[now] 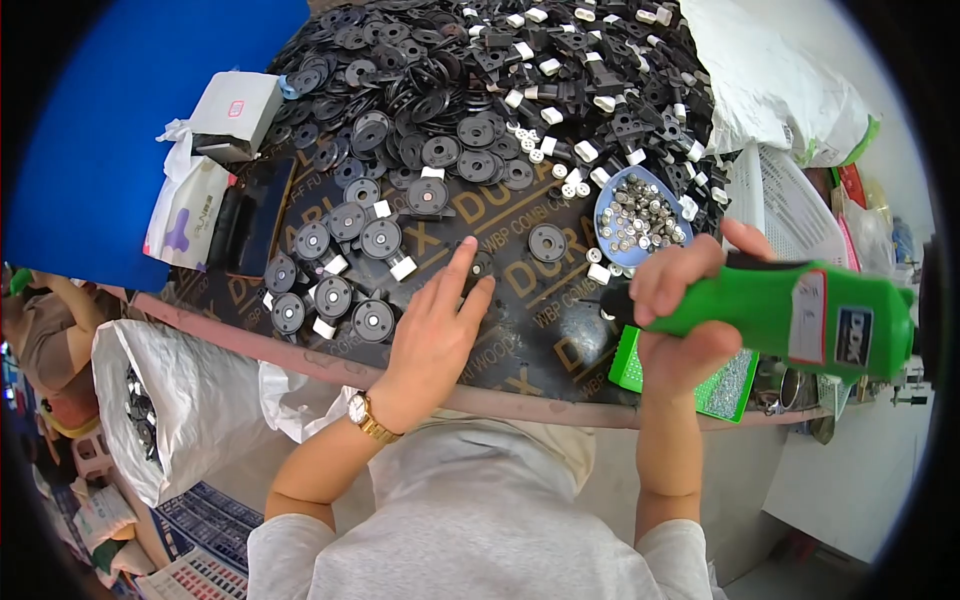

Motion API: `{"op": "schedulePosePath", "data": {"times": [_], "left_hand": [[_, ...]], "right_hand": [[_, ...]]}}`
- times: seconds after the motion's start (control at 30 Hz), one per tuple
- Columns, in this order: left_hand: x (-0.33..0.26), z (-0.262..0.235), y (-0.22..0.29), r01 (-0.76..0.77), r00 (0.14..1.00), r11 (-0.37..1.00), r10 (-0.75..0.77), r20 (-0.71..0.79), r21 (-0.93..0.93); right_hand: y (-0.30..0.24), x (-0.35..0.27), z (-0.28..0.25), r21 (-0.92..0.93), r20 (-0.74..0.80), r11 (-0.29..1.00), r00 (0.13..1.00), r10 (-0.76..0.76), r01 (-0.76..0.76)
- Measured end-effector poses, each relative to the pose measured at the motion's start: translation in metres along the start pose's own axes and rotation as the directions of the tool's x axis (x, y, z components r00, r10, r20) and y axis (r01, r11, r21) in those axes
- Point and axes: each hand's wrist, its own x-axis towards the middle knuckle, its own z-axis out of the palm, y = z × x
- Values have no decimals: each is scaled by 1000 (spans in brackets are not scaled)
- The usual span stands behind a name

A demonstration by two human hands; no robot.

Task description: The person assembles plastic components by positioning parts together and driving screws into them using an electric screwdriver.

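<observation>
My right hand (685,310) is wrapped round a green electric screwdriver (770,305), whose dark front end points left over the table. My left hand (440,325), with a gold watch at the wrist, reaches over the table with its fingers stretched and apart. By its fingertips lies a small black round part (482,265), partly covered, so I cannot tell how firmly they touch it. Left of that hand sit several black wheel-like assemblies (332,296) with white end pieces. A single black disc (547,242) lies between my hands.
Black discs (400,90) and black brackets with white tips (620,100) are heaped at the back. A blue bowl (606,222) holds small metal pieces; a green tray (627,362) holds tiny screws. White boxes (236,108) stand at left, a white sack (190,410) beyond the table edge.
</observation>
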Motion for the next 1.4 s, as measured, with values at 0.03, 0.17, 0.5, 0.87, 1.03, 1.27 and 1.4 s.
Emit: {"op": "schedulePosePath", "data": {"times": [0.03,0.17,0.5,0.87,1.03,1.27,1.4], "left_hand": [[-1,1,-2,22,1000,1000,-22,-13,-4],[-2,7,6,105,994,989,-108,-17,-104],[-10,23,35,-76,996,995,73,-44,-69],[-10,19,36,-63,998,991,60,-27,-121],[-13,21,28,-81,997,982,76,-31,-168],[-9,24,31,-137,989,986,130,-71,-96],[-7,27,36,-116,984,993,117,-132,12]], "right_hand": [[3,2,4,25,9,999,1000,20,-20],[11,13,22,44,32,997,998,56,-57],[24,2,24,59,51,992,993,111,-114],[44,-6,34,35,188,994,977,99,-108],[42,-8,52,-116,134,991,987,84,-68],[50,-10,62,-272,-82,962,997,-10,-13],[45,-9,60,-142,-64,989,998,24,-32]]}}
